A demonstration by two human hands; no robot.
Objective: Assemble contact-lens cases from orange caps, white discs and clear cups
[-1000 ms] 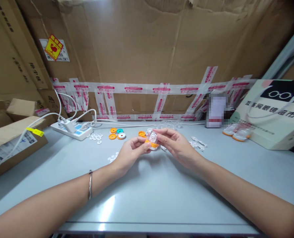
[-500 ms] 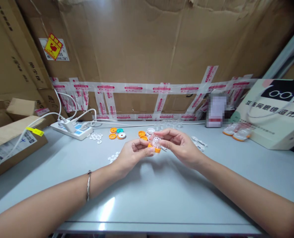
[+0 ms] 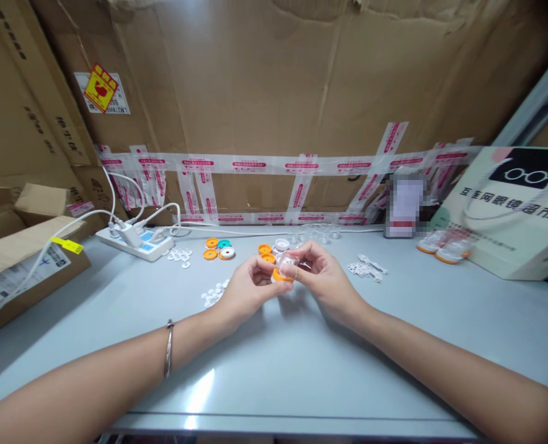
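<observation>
My left hand (image 3: 254, 280) grips an orange ring-shaped cap (image 3: 280, 277) by its side, just above the table. My right hand (image 3: 317, 271) pinches a clear plastic piece (image 3: 287, 263) over the cap; the two parts touch or nearly touch, and fingers partly hide them. Right behind my hands stand several orange caps (image 3: 265, 249) and white caps (image 3: 282, 244). To the left of them sits a small group of orange, green and white caps (image 3: 211, 253). Small white discs (image 3: 213, 293) lie beside my left wrist.
More white discs (image 3: 180, 255) lie near a power strip (image 3: 137, 242) with cables. Clear domes (image 3: 320, 232) stand at the back. Flat white parts (image 3: 367, 269) lie right. A paper bag (image 3: 500, 234), two clear orange-based containers (image 3: 444, 246) and an open carton (image 3: 28, 265) flank the table (image 3: 283, 370).
My right hand has moved left and brought the clear piece over the orange cap. The cap has shifted slightly left and now sits more level.
</observation>
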